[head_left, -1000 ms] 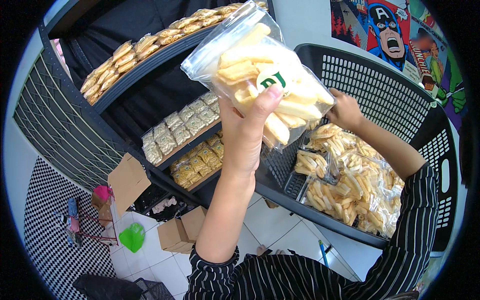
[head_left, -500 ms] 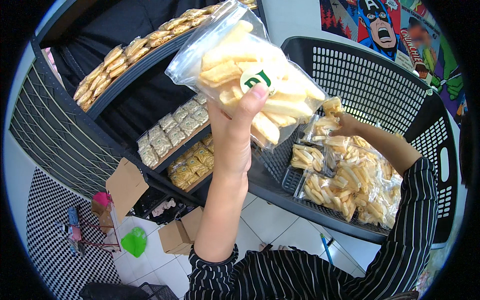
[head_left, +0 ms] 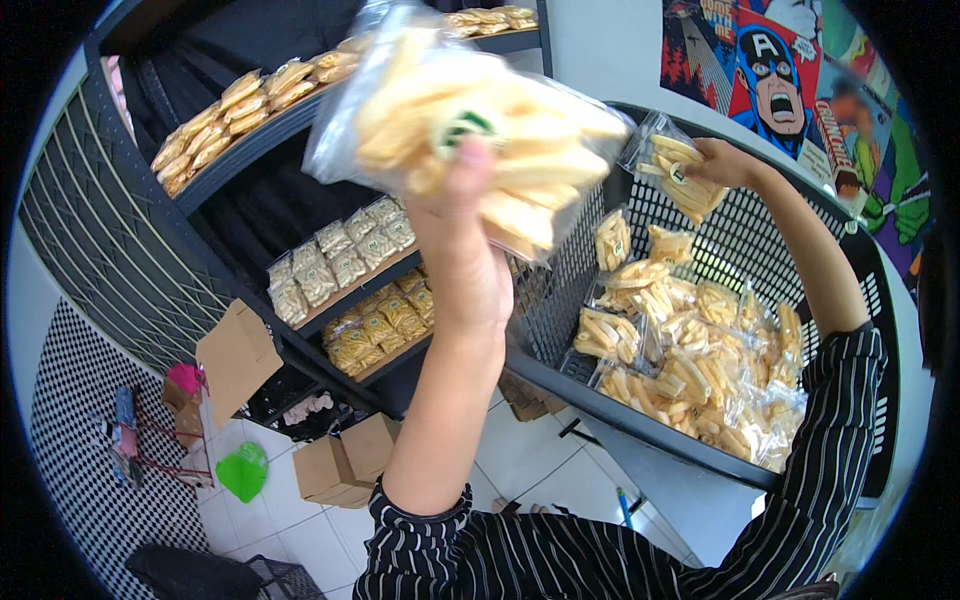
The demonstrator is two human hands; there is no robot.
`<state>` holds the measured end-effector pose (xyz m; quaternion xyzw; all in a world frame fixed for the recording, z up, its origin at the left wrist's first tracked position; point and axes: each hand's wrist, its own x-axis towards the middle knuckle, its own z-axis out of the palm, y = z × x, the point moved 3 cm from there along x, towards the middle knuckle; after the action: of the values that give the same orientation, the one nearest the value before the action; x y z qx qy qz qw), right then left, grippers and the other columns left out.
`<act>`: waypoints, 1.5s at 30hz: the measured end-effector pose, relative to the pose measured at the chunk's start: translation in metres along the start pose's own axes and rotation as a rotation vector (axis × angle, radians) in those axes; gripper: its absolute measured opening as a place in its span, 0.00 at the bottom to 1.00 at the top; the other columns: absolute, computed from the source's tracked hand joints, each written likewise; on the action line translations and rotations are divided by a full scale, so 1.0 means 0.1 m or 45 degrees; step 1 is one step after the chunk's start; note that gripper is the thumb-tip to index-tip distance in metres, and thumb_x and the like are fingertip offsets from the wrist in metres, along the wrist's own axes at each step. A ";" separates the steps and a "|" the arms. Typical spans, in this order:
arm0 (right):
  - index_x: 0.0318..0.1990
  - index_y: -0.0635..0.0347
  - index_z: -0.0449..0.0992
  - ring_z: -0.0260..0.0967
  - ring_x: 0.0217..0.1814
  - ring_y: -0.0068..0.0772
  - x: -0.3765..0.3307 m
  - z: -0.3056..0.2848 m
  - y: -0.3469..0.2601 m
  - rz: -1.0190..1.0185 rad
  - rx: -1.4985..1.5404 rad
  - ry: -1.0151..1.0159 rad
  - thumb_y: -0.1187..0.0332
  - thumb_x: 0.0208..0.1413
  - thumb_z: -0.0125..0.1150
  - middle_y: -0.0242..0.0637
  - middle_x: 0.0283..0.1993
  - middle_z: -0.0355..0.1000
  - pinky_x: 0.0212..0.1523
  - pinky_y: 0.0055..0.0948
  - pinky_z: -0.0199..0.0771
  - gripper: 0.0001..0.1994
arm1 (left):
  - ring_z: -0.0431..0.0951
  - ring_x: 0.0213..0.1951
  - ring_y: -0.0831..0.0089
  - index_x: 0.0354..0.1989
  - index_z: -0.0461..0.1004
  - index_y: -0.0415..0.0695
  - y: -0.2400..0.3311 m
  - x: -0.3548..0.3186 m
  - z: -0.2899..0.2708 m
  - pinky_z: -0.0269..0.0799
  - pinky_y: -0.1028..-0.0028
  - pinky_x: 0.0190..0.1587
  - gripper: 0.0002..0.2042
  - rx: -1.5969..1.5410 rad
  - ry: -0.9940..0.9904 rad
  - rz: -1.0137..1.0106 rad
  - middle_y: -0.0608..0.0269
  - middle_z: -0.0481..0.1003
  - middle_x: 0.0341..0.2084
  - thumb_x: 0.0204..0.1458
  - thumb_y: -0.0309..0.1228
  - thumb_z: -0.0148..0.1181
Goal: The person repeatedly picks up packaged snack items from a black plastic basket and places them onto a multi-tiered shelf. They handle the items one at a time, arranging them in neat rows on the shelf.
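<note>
Raised in the upper middle, my left hand grips a clear bag of pale stick-shaped snacks with a round label; hand and bag are slightly blurred, and my thumb lies over the label. To the right, my right hand holds a smaller-looking bag of the same snacks by its side, above the far part of a large black plastic basket. Inside the basket lies a heap of similar snack bags, with a few single bags against its left and far side.
A black shelf rack at the left carries rows of yellowish snack packs, small white packs and golden packs. Open cardboard boxes and a green item are on the tiled floor. Posters cover the wall behind the basket.
My right hand has lifted a snack bag up from the basket toward its far rim. My left hand, still holding its bag, has shifted slightly left.
</note>
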<state>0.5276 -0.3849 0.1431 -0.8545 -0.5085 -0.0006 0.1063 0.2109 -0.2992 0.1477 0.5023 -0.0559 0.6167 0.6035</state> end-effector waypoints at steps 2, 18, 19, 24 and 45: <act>0.43 0.66 0.67 0.66 0.40 0.36 0.00 -0.12 -0.06 -0.001 0.091 -0.010 0.58 0.43 0.56 0.46 0.38 0.69 0.42 0.31 0.63 0.22 | 0.65 0.47 0.67 0.52 0.53 0.41 0.15 0.01 -0.03 0.62 0.66 0.49 0.31 -0.143 0.056 0.085 0.57 0.62 0.47 0.44 0.47 0.51; 0.53 0.65 0.54 0.64 0.41 0.29 -0.07 -1.27 -3.13 -0.485 0.272 0.726 0.66 0.49 0.50 0.43 0.41 0.65 0.41 0.26 0.65 0.24 | 0.50 0.57 0.59 0.58 0.45 0.54 0.52 -1.03 -3.23 0.50 0.55 0.55 0.37 -0.187 0.820 0.039 0.63 0.48 0.57 0.41 0.58 0.45; 0.54 0.66 0.50 0.63 0.43 0.33 0.13 -1.33 -3.28 -0.550 0.284 0.748 0.68 0.48 0.49 0.46 0.43 0.64 0.43 0.27 0.64 0.26 | 0.49 0.57 0.59 0.58 0.44 0.55 0.52 -0.99 -3.33 0.49 0.55 0.55 0.37 -0.211 0.811 0.019 0.63 0.48 0.57 0.40 0.59 0.44; 0.55 0.72 0.48 0.62 0.48 0.39 1.14 -1.39 -4.09 -0.752 0.378 0.804 0.69 0.45 0.51 0.53 0.46 0.62 0.47 0.29 0.62 0.30 | 0.57 0.54 0.59 0.57 0.49 0.54 0.64 -0.61 -3.80 0.56 0.53 0.52 0.33 -0.183 0.214 0.197 0.61 0.52 0.55 0.44 0.57 0.41; 0.37 0.56 0.71 0.65 0.28 0.27 4.90 -0.62 -5.21 -0.484 0.570 0.184 0.65 0.49 0.45 0.36 0.32 0.68 0.24 0.25 0.70 0.11 | 0.60 0.50 0.55 0.56 0.52 0.53 0.18 0.69 -4.26 0.59 0.54 0.50 0.30 -0.320 0.285 0.066 0.59 0.49 0.56 0.45 0.52 0.44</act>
<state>0.3177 0.2693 0.3519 -0.6972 -0.6378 0.0307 0.3259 -0.0227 0.0311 -0.0032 0.3493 -0.0779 0.6724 0.6479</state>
